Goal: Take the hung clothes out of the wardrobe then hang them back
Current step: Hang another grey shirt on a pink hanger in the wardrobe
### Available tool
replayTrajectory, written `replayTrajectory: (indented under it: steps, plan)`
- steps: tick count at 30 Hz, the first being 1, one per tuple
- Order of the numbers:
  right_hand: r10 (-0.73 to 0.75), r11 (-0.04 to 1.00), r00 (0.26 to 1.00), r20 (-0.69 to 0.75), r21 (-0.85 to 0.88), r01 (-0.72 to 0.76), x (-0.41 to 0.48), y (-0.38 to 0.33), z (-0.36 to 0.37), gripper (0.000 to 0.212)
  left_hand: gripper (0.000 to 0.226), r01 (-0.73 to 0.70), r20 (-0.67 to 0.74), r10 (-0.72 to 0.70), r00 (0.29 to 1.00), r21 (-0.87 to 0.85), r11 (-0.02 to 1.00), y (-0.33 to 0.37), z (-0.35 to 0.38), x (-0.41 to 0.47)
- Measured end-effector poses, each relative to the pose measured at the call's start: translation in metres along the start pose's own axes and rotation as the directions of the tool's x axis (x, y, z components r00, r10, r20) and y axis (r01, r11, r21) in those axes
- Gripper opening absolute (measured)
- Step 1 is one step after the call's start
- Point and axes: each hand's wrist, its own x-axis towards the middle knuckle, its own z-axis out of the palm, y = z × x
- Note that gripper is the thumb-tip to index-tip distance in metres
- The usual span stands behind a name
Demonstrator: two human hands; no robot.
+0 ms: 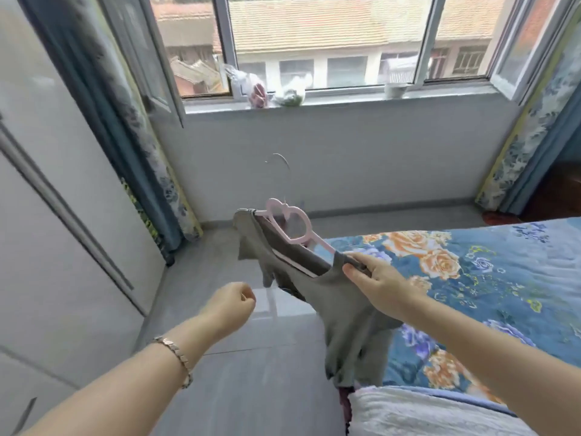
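Grey garment (pixel 339 300) on pink hanger (pixel 292 226), shoulder pinched between right fingers (pixel 356 273).

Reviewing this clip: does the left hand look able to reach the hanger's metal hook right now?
Probably yes. The left hand is curled and empty, with only open air between it and the metal hook, which sticks up clear of the grey garment gripped by the right hand.

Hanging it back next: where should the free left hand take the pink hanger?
Bring the left hand in from the left and grip the heart-shaped loop of the pink hanger, just under the wire hook. The loop is bare, the right hand pinches the grey top at the other end, and the hook stays free.
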Motion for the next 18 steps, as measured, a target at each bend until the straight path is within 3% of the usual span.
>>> replayTrajectory:
  steps: [6,12,15,18]
  plan:
    - [-0.119,0.973,0.969,0.216,-0.171,0.157,-0.031,-0.126,0.083,0.009,0.014,0.103,-0.08,-0.116,0.99,-0.148,0.984,-0.117,-0.091,-0.115]
    - [-0.266,0.885,0.852,0.45,-0.237,0.401,-0.079,-0.23,0.15,0.009,0.019,0.223,-0.188,-0.273,0.943,-0.249,0.942,-0.196,-0.137,-0.248]
    - [-0.334,0.831,0.766,0.549,-0.211,0.514,-0.106,-0.27,0.179,0.017,0.025,0.329,-0.267,-0.416,0.869,-0.317,0.89,-0.227,-0.144,-0.319]
    - [-0.413,0.791,0.654,0.634,-0.106,0.603,-0.141,-0.3,0.206,0.015,0.027,0.428,-0.328,-0.572,0.752,-0.417,0.802,-0.248,-0.143,-0.393]
